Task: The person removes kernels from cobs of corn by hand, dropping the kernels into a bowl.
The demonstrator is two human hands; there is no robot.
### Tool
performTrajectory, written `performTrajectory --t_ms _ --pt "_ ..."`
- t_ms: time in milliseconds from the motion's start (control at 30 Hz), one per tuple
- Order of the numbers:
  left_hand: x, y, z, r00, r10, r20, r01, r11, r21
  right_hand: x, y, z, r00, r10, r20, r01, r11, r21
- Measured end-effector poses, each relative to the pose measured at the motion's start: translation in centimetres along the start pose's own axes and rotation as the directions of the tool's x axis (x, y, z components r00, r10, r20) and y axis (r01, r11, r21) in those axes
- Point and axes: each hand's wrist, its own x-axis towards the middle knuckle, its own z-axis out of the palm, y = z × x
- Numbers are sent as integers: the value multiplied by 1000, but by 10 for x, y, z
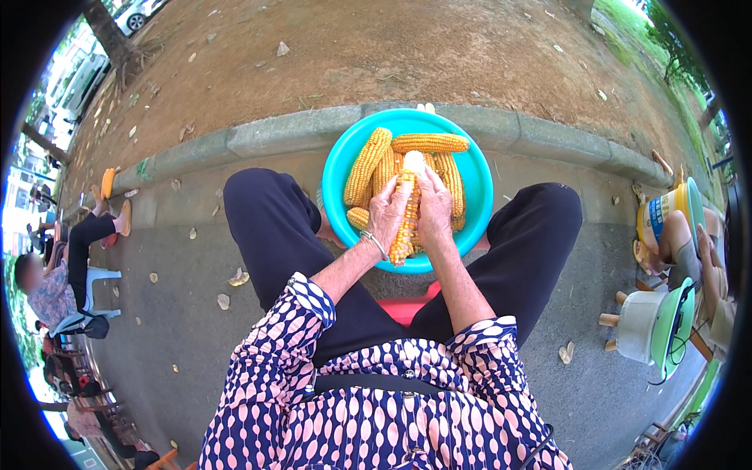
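A partly shelled ear of corn (pixel 405 235) stands nearly lengthwise over a turquoise plastic basin (pixel 332 194), its bare white end pointing away from me. My left hand (pixel 388 214), with a bracelet at the wrist, grips the ear from the left. From the right, my right hand (pixel 435 208) holds the same ear, fingers near its pale tip. Rows of kernels are gone from part of it, showing reddish gaps. Beneath and around my hands lie several full yellow ears of corn (pixel 367 167), one of them crosswise (pixel 430 143) at the basin's far side.
A stone curb (pixel 282 132) runs behind the basin, with bare soil (pixel 352 53) beyond. At right a seated person has a yellow bucket (pixel 649 220) and a stool (pixel 637 323) nearby. Another person sits on a light blue chair (pixel 97 288) at left. Dry leaves (pixel 239 277) dot the pavement.
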Motion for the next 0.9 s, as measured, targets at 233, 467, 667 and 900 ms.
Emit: performTrajectory --t_ms 233,467,667,900 --pt "10 22 -5 985 -167 -36 146 933 -330 -14 -15 11 956 -27 293 46 997 -58" --pt "12 25 -10 986 -169 -5 161 947 -278 -12 -7 11 967 -112 231 140 984 -107" --pt "9 6 -9 989 -12 147 10 1000 13 4 8 -7 998 -66 20 68 992 -109" --pt "-1 12 1 969 88 232 -98 995 30 2 -3 -6 999 -35 -24 35 999 34"
